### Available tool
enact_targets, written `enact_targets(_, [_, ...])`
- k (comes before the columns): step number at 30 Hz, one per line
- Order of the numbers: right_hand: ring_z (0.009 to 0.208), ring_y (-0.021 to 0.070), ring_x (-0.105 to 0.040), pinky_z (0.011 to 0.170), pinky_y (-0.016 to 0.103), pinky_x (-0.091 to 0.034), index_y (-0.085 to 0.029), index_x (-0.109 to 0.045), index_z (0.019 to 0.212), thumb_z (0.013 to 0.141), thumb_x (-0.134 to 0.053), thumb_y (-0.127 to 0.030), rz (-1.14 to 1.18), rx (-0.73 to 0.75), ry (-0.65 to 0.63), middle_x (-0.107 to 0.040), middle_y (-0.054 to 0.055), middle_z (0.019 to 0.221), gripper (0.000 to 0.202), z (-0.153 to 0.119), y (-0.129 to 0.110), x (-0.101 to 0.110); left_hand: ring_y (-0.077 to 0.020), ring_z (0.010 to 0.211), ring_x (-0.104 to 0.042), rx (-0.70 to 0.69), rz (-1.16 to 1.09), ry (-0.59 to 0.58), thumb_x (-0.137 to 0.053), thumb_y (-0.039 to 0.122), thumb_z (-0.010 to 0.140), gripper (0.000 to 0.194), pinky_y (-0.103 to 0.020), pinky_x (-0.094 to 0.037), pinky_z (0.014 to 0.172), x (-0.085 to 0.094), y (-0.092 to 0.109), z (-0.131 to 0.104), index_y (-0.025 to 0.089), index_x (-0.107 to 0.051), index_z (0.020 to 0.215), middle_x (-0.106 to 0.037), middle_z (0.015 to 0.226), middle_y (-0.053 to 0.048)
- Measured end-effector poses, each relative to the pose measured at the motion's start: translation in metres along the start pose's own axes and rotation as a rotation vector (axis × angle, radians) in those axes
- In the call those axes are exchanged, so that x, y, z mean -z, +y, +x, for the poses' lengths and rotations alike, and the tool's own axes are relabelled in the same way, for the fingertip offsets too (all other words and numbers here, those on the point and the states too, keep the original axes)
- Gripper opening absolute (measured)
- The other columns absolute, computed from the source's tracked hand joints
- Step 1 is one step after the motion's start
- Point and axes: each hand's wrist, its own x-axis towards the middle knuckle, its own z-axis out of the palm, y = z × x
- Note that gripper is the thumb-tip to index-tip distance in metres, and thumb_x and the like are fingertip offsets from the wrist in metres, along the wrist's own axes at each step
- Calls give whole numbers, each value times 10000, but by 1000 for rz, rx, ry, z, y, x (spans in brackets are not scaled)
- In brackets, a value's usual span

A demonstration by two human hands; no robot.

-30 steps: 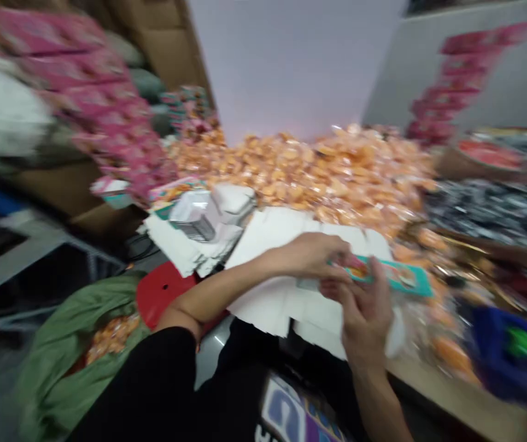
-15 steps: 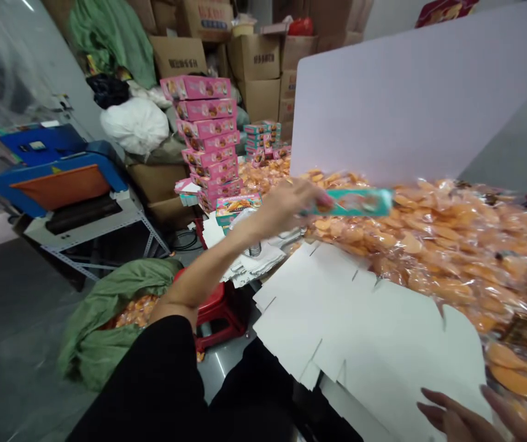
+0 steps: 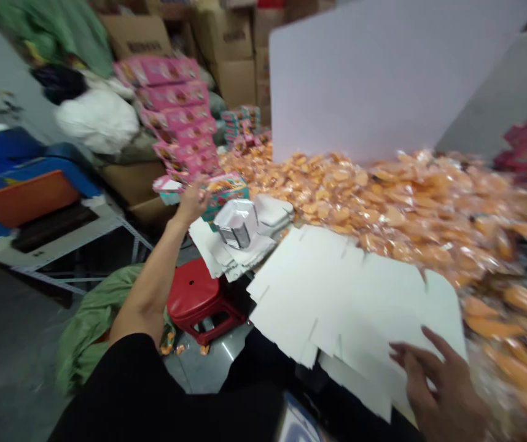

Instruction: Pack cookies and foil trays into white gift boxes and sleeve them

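My left hand [image 3: 194,199] reaches out over the far left of the worktop, at the left end of a teal and pink printed box [image 3: 227,189]. Its fingers are smeared by motion, so whether they grip anything does not show. Left of it lies another small box with a white top [image 3: 169,187]. My right hand [image 3: 443,383] is open at the lower right, fingers apart, over the near end of flat white cardboard blanks [image 3: 351,294]. Beside the printed box, a silvery hexagonal tray or pack [image 3: 238,222] rests on smaller white card pieces [image 3: 217,248].
Behind the blanks spreads a heap of clear-wrapped orange pieces [image 3: 383,202], against a pale upright board [image 3: 374,80]. Pink boxes [image 3: 180,116] rise in a leaning stack at the back left. A red stool [image 3: 194,291] and green sack [image 3: 88,331] stand below; a blue machine [image 3: 19,178] is left.
My left hand has swung left from above the orange heap to the printed boxes. The teal box it carried no longer shows apart from them. My right hand has come further into view.
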Motion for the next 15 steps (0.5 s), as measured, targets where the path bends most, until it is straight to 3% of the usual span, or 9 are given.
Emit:
enact_targets(2, [800, 315, -843, 579, 394, -633, -216, -735, 1365, 1014, -571, -450, -128, 28, 2, -865, 158, 1139, 453, 11, 5, 4, -280, 1229, -733, -51, -115, 177, -637, 489, 1057, 447, -447, -540, 1153, -15, 29, -24, 168, -663, 1366, -778, 1308, -167])
enact_targets(3, [828, 305, -837, 662, 411, -657, -198, -717, 1405, 1020, -554, -400, -192, 35, 7, -862, 159, 1153, 465, 17, 10, 5, -260, 1094, -748, -73, -192, 189, -605, 512, 1075, 471, -433, -571, 1072, -25, 46, -40, 155, -674, 1373, -789, 1210, -142])
enact_targets(4, [925, 314, -839, 779, 446, -678, -189, -712, 1419, 1031, -527, -370, -256, 67, 9, -853, 166, 1198, 466, 22, 16, 6, -242, 999, -747, -62, -289, 74, -561, 533, 1102, 476, -411, -588, 1004, -36, 65, -58, 158, -692, 1364, -790, 1118, -112])
enact_targets(6, [1245, 357, -785, 1055, 536, -638, -177, -705, 1462, 1075, -490, -355, -370, 159, -52, -795, 201, 1393, 477, 28, 25, 6, -238, 903, -739, 17, -423, -291, -574, 593, 1075, 517, -381, -601, 875, -61, 101, -96, 168, -718, 1331, -778, 1071, -97])
enact_targets(8, [1512, 408, -628, 1234, 629, -514, -170, -701, 1508, 1123, -456, -357, -489, 221, -158, -671, 231, 1610, 494, 26, 29, 0, -274, 937, -740, 97, -338, -564, -617, 590, 1017, 514, -407, -609, 872, -85, 127, -130, 155, -734, 1266, -752, 1132, -137])
enact_targets(11, [1639, 464, -484, 1303, 710, -391, -165, -653, 1608, 1158, -430, -333, -643, 204, -271, -520, 246, 1764, 529, 15, 22, -13, -366, 1077, -719, 171, -33, -667, -607, 569, 981, 443, -499, -592, 999, -115, 143, -154, 158, -715, 1108, -709, 1151, -197])
enact_targets(15, [1671, 454, -436, 1338, 681, -336, -179, -606, 1671, 1157, -447, -311, -692, 164, -306, -476, 225, 1804, 554, 9, 12, -19, -368, 1007, -701, 199, 82, -677, -513, 619, 990, 418, -495, -578, 957, -129, 141, -151, 224, -639, 944, -692, 1037, -167])
